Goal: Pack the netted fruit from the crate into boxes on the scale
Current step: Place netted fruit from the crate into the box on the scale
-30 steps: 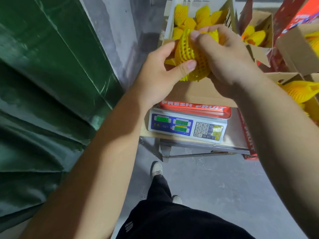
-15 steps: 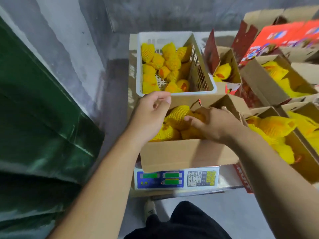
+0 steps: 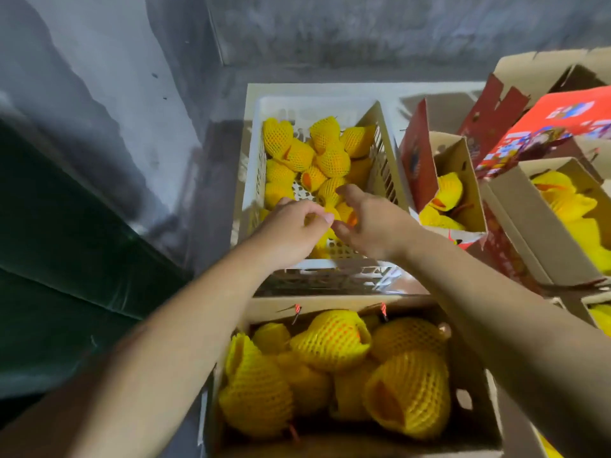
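Observation:
A white plastic crate [image 3: 317,102] stands at the middle, partly filled with fruit in yellow foam nets [image 3: 330,160]. Nearer to me, an open cardboard box [image 3: 330,302] holds several netted fruit [image 3: 330,338]; the scale under it is out of sight. My left hand [image 3: 297,223] hovers over the crate's near side with loosely curled fingers and holds nothing that I can see. My right hand [image 3: 370,223] reaches in beside it, fingers and thumb spread around a netted fruit without closing on it.
To the right stand more open cardboard boxes [image 3: 459,160] [image 3: 529,219] with netted fruit, and a red printed flap [image 3: 545,127] rises behind them. A green tarp [image 3: 66,276] fills the left side. A grey wall [image 3: 363,28] runs behind the crate.
Both hands left the box, where the right had set a netted fruit down, and moved forward into the crate. My view tilted up, so the scale dropped out of sight.

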Demonstrator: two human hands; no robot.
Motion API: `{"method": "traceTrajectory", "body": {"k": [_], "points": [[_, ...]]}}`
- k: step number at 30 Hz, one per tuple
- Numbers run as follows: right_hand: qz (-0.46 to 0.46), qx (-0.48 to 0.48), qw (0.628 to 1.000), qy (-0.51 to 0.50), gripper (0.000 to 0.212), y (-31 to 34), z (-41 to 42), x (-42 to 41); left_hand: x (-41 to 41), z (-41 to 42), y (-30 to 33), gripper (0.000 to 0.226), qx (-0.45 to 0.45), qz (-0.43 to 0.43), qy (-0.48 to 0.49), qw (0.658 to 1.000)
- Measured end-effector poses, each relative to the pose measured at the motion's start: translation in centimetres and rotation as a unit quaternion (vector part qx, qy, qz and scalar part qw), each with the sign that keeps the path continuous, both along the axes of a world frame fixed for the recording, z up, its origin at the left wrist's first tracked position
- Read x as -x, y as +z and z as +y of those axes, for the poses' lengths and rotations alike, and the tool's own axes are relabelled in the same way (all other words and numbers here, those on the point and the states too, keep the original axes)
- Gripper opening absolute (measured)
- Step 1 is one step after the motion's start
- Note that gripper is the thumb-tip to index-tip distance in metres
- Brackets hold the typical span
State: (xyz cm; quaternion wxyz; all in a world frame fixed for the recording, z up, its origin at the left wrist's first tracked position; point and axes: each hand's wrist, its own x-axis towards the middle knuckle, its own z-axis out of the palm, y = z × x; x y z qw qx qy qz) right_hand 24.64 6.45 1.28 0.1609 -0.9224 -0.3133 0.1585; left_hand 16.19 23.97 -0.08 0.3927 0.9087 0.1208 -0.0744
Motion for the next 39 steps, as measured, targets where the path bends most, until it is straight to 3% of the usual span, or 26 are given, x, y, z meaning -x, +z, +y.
{"method": "traceTrajectory", "body": {"k": [4,7,9,11,15,18,21,25,31,39], "points": [[0.063,0.186,0.98,0.025,0.081,-7.1,1.2,-7.7,-6.3,1.4,-4.3,0.066,-0.161,0.215,-0.072,0.961],[0.067,0.241,0.967,0.049,0.096,-11.2,1.4,-11.3,-9.1,3.2,-6.9,0.079,-0.275,0.284,-0.145,0.907],[0.084,0.229,0.967,0.069,0.108,-13.1,1.7,-12.6,-9.9,3.8,-8.3,0.081,-0.292,0.31,-0.171,0.888],[0.086,0.226,0.964,0.111,0.11,-14.8,2.4,-13.1,-9.9,3.6,-9.6,0.076,-0.247,0.346,-0.146,0.893],[0.069,0.216,0.97,0.091,0.105,-16.9,4.6,-13.2,-9.3,2.8,-10.7,0.088,-0.26,0.33,-0.128,0.898],[0.027,0.223,0.97,0.092,0.093,-17.4,5.3,-13.3,-8.9,2.5,-10.5,0.117,-0.327,0.337,-0.175,0.865],[0.1,0.172,0.979,0.037,0.084,-18.3,5.1,-13.8,-8.5,1.9,-10.6,0.133,-0.377,0.342,-0.189,0.84],[0.115,0.104,0.988,0.008,0.079,-18.9,5.3,-14.3,-8.5,1.2,-10.6,0.115,-0.405,0.328,-0.177,0.835],[0.155,0.116,0.981,-0.017,0.082,-18.6,5.5,-14.3,-8.6,0.6,-10.3,0.102,-0.39,0.355,-0.185,0.829],[0.127,0.107,0.986,-0.027,0.093,-18.6,5.7,-14.0,-8.0,1.7,-11.0,0.086,-0.357,0.289,-0.188,0.868]]}}
